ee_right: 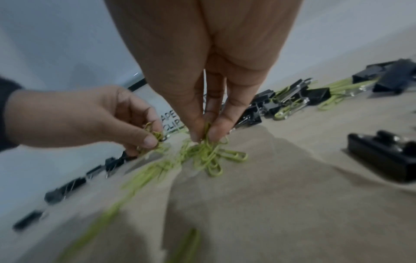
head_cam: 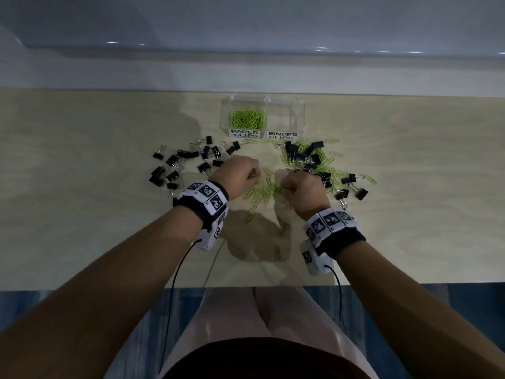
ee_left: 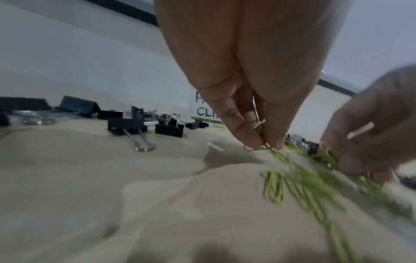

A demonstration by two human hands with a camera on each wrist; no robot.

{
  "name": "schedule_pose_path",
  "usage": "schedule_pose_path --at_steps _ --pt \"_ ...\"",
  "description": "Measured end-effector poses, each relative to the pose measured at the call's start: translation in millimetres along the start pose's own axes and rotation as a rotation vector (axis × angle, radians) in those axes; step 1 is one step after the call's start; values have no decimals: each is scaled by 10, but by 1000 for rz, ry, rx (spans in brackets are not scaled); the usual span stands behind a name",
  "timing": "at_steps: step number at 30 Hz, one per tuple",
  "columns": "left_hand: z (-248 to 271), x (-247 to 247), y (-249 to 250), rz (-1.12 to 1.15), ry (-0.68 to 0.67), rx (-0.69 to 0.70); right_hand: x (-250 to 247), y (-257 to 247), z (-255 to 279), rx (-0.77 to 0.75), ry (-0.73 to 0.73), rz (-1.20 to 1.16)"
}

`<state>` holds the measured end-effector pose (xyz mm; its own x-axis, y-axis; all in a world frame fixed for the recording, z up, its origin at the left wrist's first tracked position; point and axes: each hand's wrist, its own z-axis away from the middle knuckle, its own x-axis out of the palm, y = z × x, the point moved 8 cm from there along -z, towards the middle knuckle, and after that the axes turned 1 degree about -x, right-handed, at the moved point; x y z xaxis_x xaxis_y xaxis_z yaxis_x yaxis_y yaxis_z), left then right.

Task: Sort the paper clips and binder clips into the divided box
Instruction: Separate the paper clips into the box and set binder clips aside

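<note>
We see green paper clips (head_cam: 261,191) strewn on table (head_cam: 82,160) between hands. Our left hand (head_cam: 237,173) pinches few; right hand (head_cam: 303,188) pinches bunch. Binder clips (head_cam: 185,160) lie at 10 and 2 o'clock. Box (head_cam: 297,113) at 12, paper clips in its left half.
</note>
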<state>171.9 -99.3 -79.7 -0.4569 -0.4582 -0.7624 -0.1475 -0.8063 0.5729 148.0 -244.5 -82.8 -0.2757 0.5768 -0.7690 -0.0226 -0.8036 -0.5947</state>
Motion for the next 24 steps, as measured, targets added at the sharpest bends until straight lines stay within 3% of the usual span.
schedule_pose_path --at_steps 4,7,10,16,19,21,24 --pt "1 -430 -77 264 197 -97 -155 79 -72 161 -1 -324" --pt "-118 -819 -120 372 382 -143 -323 -70 -252 169 45 -481" --pt "-318 -1091 -164 397 499 -183 -519 -354 -560 125 125 -468" --pt "-606 -1081 -224 174 412 -237 -537 -796 -1233 56 211 -324" --pt "-414 -1084 -278 186 555 -192 -407 -807 -1337 22 117 -181" --pt "-244 -978 -254 142 629 -126 -400 -831 -1237 -91 123 -68" --pt "-187 -495 -111 10 442 4 -382 -774 -910 -244 185 -13"
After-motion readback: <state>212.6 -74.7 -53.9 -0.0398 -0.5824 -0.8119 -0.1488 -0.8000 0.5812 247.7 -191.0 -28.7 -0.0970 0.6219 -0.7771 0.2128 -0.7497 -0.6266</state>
